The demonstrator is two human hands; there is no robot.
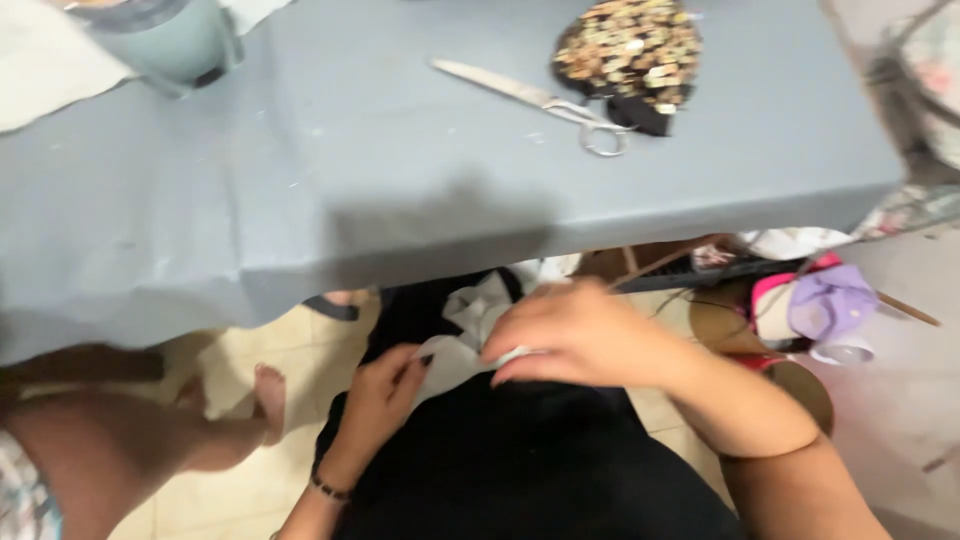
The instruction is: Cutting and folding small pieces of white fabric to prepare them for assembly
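A: Hands first: where are yours?
B: Your left hand [385, 400] and right hand [575, 335] sit below the grey table [300, 180], both pinching the white fabric [460, 345] that lies on black cloth [520, 450] in your lap.
A: And the table?
B: Scissors [545, 100] lie beside a patterned pouch [628, 55], well apart from you

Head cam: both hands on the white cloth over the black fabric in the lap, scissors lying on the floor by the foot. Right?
Not quite. The scissors lie on the grey table, beside a patterned fabric piece, not on the floor. The rest holds in the head view: left hand and right hand are on the white cloth over the black fabric.
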